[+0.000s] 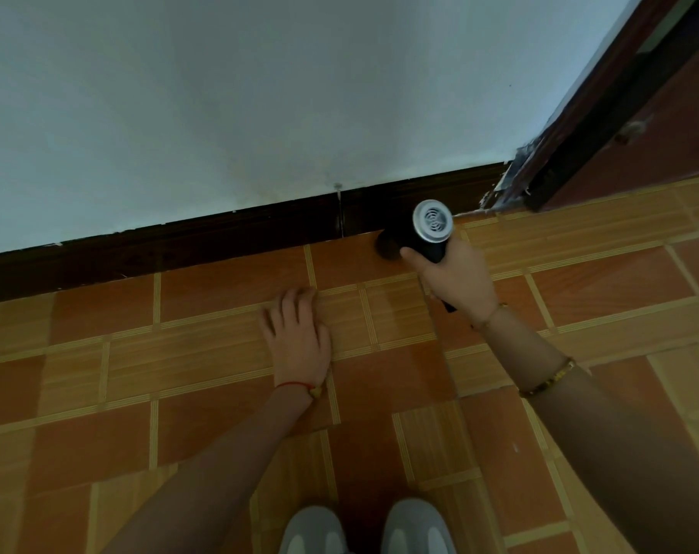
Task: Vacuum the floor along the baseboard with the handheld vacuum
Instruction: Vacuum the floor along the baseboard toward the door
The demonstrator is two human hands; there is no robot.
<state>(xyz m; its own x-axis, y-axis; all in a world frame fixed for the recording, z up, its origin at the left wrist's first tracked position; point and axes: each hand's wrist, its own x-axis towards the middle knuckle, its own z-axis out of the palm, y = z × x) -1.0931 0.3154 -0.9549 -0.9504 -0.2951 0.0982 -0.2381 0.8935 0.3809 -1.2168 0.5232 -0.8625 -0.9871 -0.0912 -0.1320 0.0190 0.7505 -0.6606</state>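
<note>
Handheld vacuum (pixel 427 229), black with a round silver vented end cap facing up, angled down with its dark nozzle end at the foot of the baseboard (pixel 220 241), right where the floor (pixel 228 293) meets it, not far from the door frame (pixel 603 125) at the right. Gripped in the right hand (pixel 453 277), fingers wrapped closed around the black handle, thumb lying along the body; thin bracelet at that wrist and a gold-toned band farther up the forearm. Left hand (pixel 298 333) pressed flat on the tiles, palm down, fingers spread a little, holding nothing, well apart from the vacuum; red cord around its wrist. Orange-brown tiles with pale striped strips between them. Pale wall (pixel 260 94) above the dark baseboard. Toes of two grey shoes (pixel 366 527) at the bottom edge.
</note>
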